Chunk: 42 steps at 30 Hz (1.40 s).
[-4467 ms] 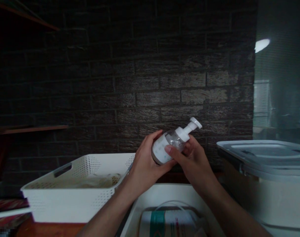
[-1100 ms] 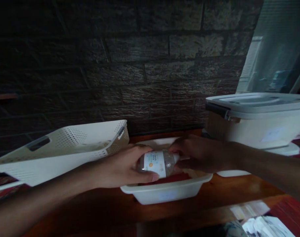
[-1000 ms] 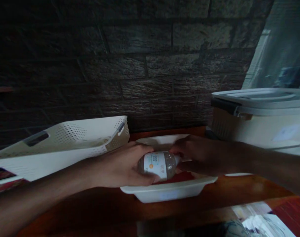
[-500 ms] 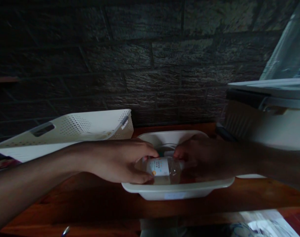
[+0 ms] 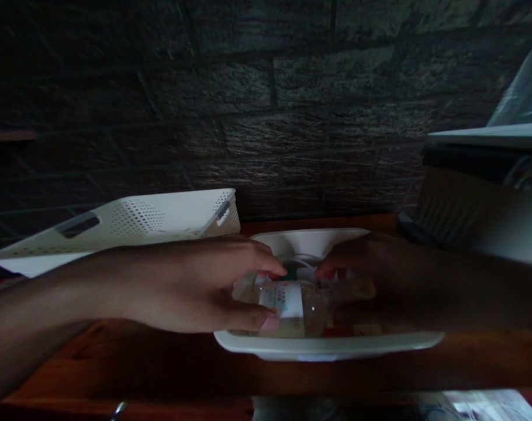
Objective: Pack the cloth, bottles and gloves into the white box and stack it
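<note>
A small clear pump bottle (image 5: 292, 307) with a white label lies on its side inside a white tub (image 5: 327, 345) on a reddish wooden shelf. My left hand (image 5: 196, 286) wraps round the bottle's base end. My right hand (image 5: 375, 275) closes over its pump end, which is hidden under my fingers. Other items lie in the tub behind the bottle, too dark to name.
A white perforated basket (image 5: 130, 225) with a dark handle slot stands to the left. A large lidded white bin (image 5: 489, 193) stands at the right. A dark brick wall (image 5: 266, 105) runs close behind. Papers (image 5: 485, 403) lie below the shelf edge at the lower right.
Both hands have brought the bottle down from chest height into the tub and tipped it on its side. The view has dropped lower and moved closer to the tub.
</note>
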Tool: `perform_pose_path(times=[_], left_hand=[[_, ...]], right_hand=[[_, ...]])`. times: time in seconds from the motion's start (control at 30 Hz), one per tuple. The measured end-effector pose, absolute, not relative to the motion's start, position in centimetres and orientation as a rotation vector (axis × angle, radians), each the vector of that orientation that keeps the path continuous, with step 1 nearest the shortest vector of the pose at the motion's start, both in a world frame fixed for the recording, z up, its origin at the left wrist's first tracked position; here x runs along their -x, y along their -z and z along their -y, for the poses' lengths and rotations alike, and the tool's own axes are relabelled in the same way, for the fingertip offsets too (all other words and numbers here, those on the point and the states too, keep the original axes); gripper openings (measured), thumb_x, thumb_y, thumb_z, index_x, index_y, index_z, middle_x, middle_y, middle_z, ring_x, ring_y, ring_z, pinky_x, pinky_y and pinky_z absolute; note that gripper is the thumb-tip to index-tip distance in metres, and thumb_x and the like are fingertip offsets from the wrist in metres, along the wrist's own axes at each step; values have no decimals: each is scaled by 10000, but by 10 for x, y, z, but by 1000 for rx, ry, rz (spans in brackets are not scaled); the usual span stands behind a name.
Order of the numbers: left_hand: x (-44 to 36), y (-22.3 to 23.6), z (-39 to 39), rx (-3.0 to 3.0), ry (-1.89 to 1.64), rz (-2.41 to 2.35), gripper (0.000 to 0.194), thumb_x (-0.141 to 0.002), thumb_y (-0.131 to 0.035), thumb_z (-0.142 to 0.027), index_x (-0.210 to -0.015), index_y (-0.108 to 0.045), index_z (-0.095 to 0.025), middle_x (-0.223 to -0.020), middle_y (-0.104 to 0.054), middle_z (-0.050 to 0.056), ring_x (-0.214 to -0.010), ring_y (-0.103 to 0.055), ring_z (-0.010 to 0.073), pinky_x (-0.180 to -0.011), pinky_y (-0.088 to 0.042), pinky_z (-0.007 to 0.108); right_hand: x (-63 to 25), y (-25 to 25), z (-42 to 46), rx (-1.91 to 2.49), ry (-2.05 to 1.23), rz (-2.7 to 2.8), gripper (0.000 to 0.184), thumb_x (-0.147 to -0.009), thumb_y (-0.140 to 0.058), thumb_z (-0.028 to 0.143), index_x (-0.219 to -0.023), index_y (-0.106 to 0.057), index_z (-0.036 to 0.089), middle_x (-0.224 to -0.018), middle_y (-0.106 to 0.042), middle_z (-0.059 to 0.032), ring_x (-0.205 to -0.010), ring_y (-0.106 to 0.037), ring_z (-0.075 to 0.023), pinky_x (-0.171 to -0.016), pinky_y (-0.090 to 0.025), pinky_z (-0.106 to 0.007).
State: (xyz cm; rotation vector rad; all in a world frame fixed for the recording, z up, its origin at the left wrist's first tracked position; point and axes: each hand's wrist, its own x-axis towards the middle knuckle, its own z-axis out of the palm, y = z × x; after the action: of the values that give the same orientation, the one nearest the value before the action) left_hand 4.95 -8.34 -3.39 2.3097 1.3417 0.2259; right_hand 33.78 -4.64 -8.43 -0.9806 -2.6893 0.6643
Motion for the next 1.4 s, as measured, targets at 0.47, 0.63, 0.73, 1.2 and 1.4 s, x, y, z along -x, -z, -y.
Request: perform_pose_path(times=[0.47, 0.63, 0.73, 1.2, 1.4], left_hand=[[-33, 68, 104, -2465, -922, -1530, 322, -977, -653, -415, -1284, -700, -329, -1318, -695, -39, -1186, -651, 254, -1059, -502, 351], [-29, 130, 116, -2111, -1253, -1592, 481, -1029, -529, -458, -1505, -527, -391, -1568, -533, -19, -1463, -458, 315, -1246, -361, 487], [-31, 156, 113, -1966, -1285, -1497, 456, -1049, -463, -445, -1488, -571, -384, -1625, -476, -19, -1518, -392, 319, -1289, -271, 546], [-29, 173, 113, -1922, -1321, -1475, 473, -1049, -434, -403, -1504, -551, -462, -1657, -434, -75, -1571, -313, 287, -1313, -241, 510], [-31, 171, 116, -1911, -1289, -1466, 486, -1064, -424, -356, -1522, -513, -491, -1670, -403, -84, -1574, -297, 270, -1334, -163, 505]], right_hand=[[-376, 101, 71, 1069, -395, 2171, 450, -961, -667, 465, -1387, -652, 324, -1273, -743, -71, -1059, -733, -318, -820, -634, -406], [-380, 145, 79, 1094, -612, 1769, 540, -1002, -597, 506, -1521, -514, 381, -1558, -567, -28, -1420, -539, -349, -1191, -472, -512], [-382, 166, 76, 1138, -662, 1675, 564, -1003, -589, 504, -1550, -467, 443, -1621, -498, 15, -1504, -441, -362, -1258, -354, -596], [-384, 164, 89, 1200, -732, 1802, 630, -1050, -443, 319, -1660, -308, 399, -1724, -300, 61, -1612, -226, -273, -1324, -185, -541], [-385, 160, 93, 1191, -771, 1800, 632, -1049, -428, 301, -1664, -305, 374, -1747, -248, 57, -1626, -184, -266, -1337, -128, -524]])
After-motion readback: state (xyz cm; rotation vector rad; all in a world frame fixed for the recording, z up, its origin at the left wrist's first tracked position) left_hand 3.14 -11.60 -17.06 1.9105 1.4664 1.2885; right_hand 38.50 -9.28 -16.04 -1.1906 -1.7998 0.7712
